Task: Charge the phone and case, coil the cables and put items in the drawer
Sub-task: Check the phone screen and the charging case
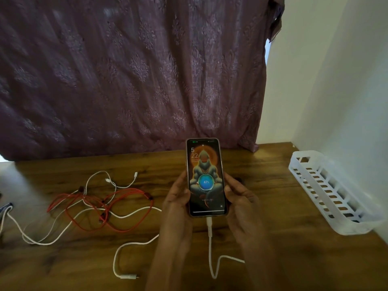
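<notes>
Head view: left hand (pixel 178 199) grips phone (pixel 205 177) left side, right hand (pixel 240 200) grips right side, fingers curled. One phone, held above tabletop (pixel 283 196) middle, one white cable (pixel 209 234) plugged in. Red-white tangle (pixel 105 204) near left edge, uncountable. One basket (pixel 315 179), right edge.

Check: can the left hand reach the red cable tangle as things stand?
Probably yes, once it lets go: the left hand grips the phone, but the red cable tangle lies open on the table beside it.
</notes>
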A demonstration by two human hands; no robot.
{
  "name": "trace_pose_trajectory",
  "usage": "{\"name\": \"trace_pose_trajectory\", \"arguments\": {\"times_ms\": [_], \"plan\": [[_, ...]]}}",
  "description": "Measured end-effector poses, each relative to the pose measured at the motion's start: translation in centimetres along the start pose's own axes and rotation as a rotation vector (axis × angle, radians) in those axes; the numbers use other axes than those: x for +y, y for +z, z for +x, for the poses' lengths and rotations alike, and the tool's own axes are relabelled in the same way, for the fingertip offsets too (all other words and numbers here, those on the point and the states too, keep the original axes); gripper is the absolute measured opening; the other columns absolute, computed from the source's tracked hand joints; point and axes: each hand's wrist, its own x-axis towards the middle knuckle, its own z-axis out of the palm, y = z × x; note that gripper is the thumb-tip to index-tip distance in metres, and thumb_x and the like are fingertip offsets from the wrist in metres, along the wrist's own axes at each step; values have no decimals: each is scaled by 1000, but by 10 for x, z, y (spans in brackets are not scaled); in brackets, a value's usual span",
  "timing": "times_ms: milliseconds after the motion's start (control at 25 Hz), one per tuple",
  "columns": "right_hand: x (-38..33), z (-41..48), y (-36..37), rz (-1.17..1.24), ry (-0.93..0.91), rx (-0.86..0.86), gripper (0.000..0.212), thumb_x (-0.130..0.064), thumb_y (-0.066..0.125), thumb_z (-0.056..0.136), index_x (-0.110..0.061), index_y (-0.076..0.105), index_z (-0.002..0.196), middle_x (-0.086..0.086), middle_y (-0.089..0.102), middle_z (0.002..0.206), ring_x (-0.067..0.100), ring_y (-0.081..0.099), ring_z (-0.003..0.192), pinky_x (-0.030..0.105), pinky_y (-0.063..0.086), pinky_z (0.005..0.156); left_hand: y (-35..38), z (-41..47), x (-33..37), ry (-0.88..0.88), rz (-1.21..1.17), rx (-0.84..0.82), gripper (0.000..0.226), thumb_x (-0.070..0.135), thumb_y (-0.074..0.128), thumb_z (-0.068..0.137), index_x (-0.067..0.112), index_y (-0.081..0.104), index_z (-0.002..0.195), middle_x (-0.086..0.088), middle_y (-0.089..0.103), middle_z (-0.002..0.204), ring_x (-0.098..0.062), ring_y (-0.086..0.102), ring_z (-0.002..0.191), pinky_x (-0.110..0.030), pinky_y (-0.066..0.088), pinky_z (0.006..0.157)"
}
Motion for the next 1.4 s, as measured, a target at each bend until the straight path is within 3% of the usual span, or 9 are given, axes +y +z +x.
{"name": "trace_pose_trajectory", "arguments": {"times_ms": [280,440,600,720,880,1080,1240,1320,1400], "plan": [[58,28,-31,-51,163,136,30,1,45,91,-9,61,114,10,65,112,23,67,93,33,58,66,-45,31,-40,-194,109,135,44,-3,32,93,18,53,126,-7,61,120,-23,61,106,-38,51,83],[76,43,-40,-280,238,147,33,-1,48,91,-18,60,116,8,62,119,21,64,102,34,56,75,-67,50,-59,-207,240,176,46,-9,34,91,14,52,127,-9,61,122,-22,60,109,-39,49,91],[76,52,-41,-595,209,175,33,-2,51,90,-19,59,118,3,61,123,11,58,105,32,54,83,-72,58,-64,-198,384,206,44,-11,38,89,16,59,118,-2,63,111,-13,61,97,-27,52,77],[74,61,-41,-790,160,178,36,-2,55,88,-19,58,120,0,56,128,8,52,110,26,52,83,-71,65,-66,-177,559,257,45,-10,44,89,13,55,126,1,59,115,-7,57,93,-14,50,60],[75,65,-42,-949,141,156,37,-4,57,87,-18,58,121,2,56,129,14,53,116,33,51,91,-73,70,-75,-128,741,303,47,-9,46,88,14,53,128,-3,58,126,-12,55,106,-17,49,69],[75,70,-42,-1042,138,124,37,-5,54,89,-13,54,126,5,56,129,14,54,113,18,47,77,-72,72,-79,-100,898,341,43,-4,49,88,15,57,125,-4,60,121,-13,56,101,-27,53,76],[79,71,-43,-1136,116,115,36,-5,53,90,-10,54,126,7,58,127,12,54,108,14,44,74,-69,74,-76,-96,979,313,39,-7,45,88,11,59,120,0,60,98,-3,51,75,-21,48,64],[81,72,-45,-1149,96,116,35,-6,54,90,-10,55,125,6,58,127,13,54,109,12,42,74,-68,74,-75,-85,1025,282,41,-7,44,87,11,59,120,2,61,91,-2,50,69,-17,46,59],[82,72,-46,-1164,87,115,35,-7,53,91,-12,54,126,4,57,127,9,52,105,7,40,64,-68,72,-76,-53,1081,254,42,-7,44,86,11,59,121,4,59,82,-4,51,67,-17,42,54]]}}
